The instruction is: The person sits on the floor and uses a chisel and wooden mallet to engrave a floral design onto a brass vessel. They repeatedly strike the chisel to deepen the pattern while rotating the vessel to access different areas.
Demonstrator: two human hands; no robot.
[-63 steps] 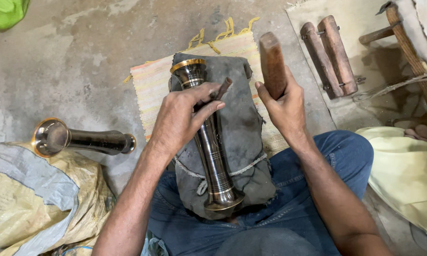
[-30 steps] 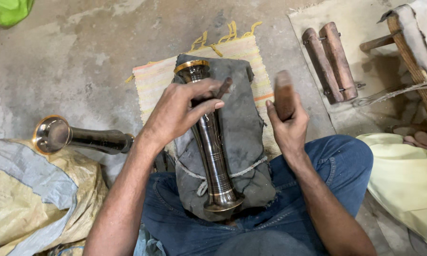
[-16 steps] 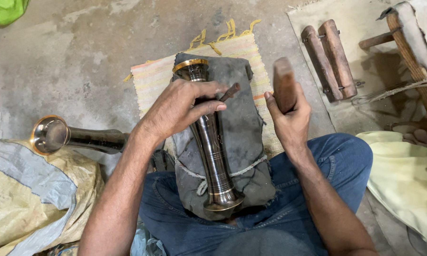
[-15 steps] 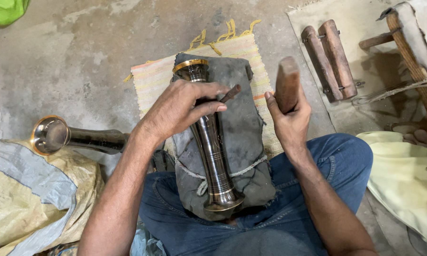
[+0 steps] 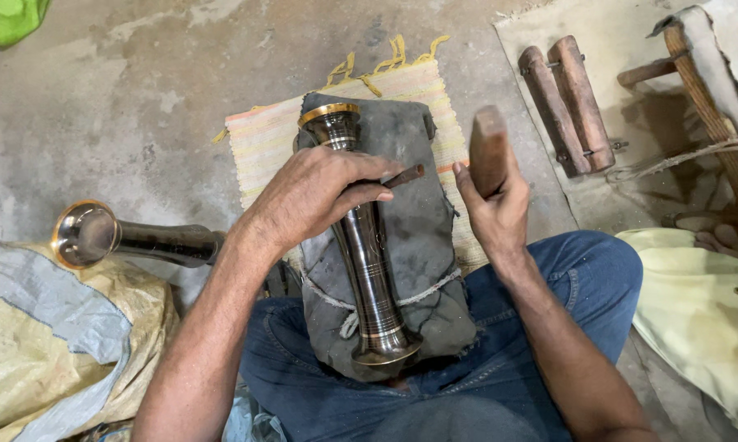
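Here, ribbed metal tube (image 5: 367, 270) (glossy), wooden block (image 5: 489, 149)

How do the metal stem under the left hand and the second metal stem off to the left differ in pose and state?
The metal stem under the left hand lies on a grey padded cloth over the lap, running lengthwise away from the person; the second metal stem lies crosswise by a yellow sack. The left hand presses the first one; the second is untouched. Both are dark, flared and brass-rimmed. The right hand grips a wooden block.
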